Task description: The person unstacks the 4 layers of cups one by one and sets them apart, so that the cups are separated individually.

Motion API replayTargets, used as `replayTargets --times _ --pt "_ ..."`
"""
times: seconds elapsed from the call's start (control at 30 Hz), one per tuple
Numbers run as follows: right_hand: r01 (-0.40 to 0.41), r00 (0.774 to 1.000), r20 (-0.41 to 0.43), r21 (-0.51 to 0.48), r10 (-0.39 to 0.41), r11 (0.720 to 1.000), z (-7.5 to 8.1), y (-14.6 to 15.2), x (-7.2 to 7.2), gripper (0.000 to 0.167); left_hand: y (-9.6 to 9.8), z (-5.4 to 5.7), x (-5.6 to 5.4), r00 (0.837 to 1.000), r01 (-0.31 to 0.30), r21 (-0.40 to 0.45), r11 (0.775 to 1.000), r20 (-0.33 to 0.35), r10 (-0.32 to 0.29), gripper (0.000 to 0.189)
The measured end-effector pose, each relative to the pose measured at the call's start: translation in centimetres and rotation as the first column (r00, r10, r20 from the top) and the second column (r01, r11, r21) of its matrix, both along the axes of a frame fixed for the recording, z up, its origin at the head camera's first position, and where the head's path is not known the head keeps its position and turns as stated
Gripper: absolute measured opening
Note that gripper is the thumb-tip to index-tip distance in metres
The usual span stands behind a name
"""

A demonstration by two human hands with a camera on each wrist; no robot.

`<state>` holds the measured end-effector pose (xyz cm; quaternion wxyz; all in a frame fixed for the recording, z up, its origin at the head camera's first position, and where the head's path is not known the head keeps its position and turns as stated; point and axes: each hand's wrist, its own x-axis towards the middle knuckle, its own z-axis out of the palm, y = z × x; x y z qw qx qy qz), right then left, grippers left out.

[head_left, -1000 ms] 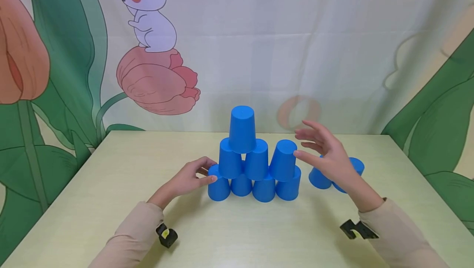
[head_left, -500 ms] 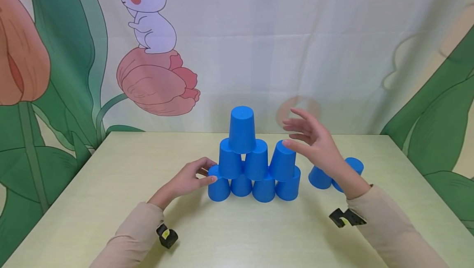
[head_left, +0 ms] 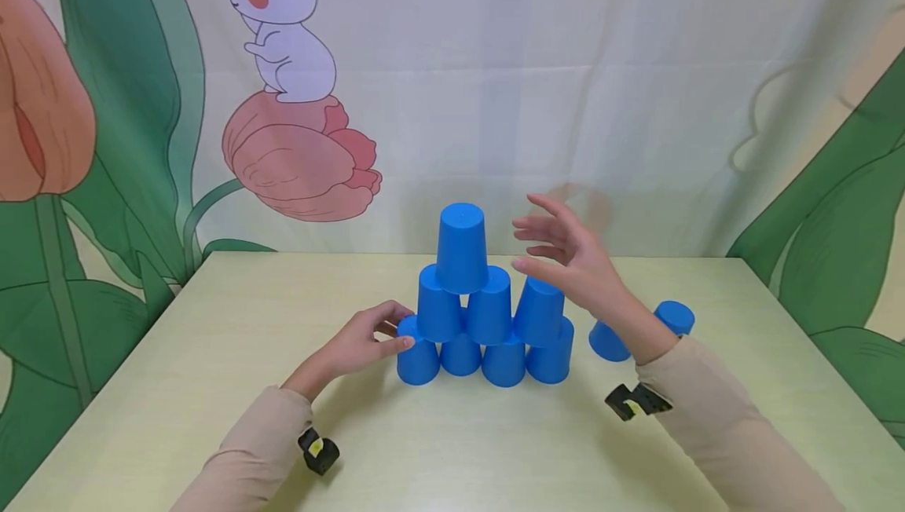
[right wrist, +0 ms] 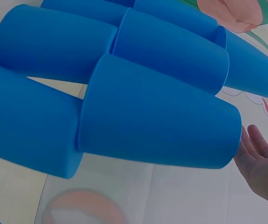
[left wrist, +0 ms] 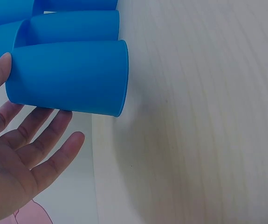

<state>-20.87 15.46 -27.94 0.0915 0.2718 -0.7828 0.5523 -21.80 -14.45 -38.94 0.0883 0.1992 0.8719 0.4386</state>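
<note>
Upside-down blue cups form a stepped stack, topped by a single cup (head_left: 463, 253). My left hand (head_left: 357, 343) holds the leftmost bottom cup (head_left: 418, 363) lightly at its side; in the left wrist view the thumb is at its base edge and fingertips meet its wall. To the right of the top cup, my right hand (head_left: 569, 253) hovers with fingers spread and nothing in its grasp. It partly covers the second-row right cup (head_left: 540, 316), whose far end is near the fingers in the right wrist view. Another second-row cup (head_left: 489, 308) helps bear the top one.
Two more blue cups stand right of the stack, one nearer (head_left: 608, 341) and one farther right (head_left: 675, 316), partly behind the right forearm. A light wood table (head_left: 452, 449) carries everything. Behind it hangs a curtain (head_left: 452, 104) printed with a rabbit and tulips.
My right hand has moved left and up, from beside the second-row right cup to above it, toward the top cup. The left hand and the stack look the same.
</note>
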Motion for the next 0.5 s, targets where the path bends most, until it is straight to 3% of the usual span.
replayTargets --times 0.5 --pt "-0.058 0.998 -0.011 0.03 0.058 0.998 0.3 -2.3 -0.8 0.072 0.0 0.0 0.1 1.0 0.005 0.002 1.0 0.006 -0.005 0.041"
